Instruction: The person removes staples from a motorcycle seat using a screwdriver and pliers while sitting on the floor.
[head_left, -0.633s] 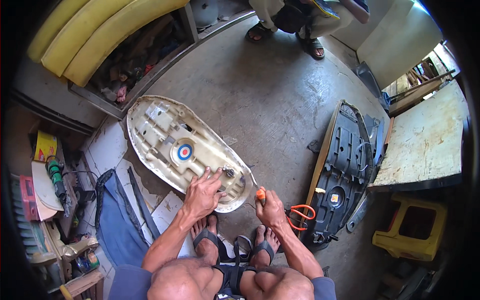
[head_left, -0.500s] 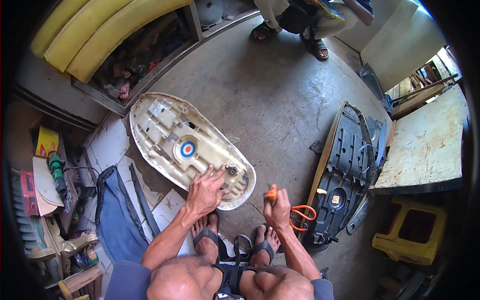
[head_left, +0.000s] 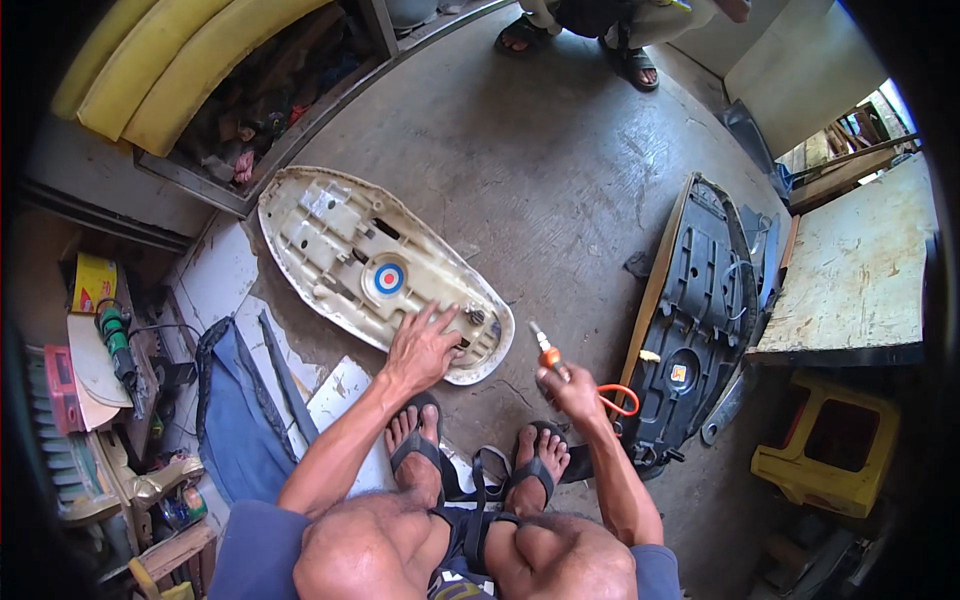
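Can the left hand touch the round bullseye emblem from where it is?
Probably yes: the left hand rests on the cream seat base that bears the bullseye emblem, and nothing seems to lie between.

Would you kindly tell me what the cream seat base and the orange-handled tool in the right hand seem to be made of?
Cream seat base: probably moulded plastic with a worn, mostly dull finish, judging by its ribs and recesses. Orange-handled tool: the handle looks like smooth plastic, given its bright colour, though painted wood is possible; the silvery tip is probably metal.
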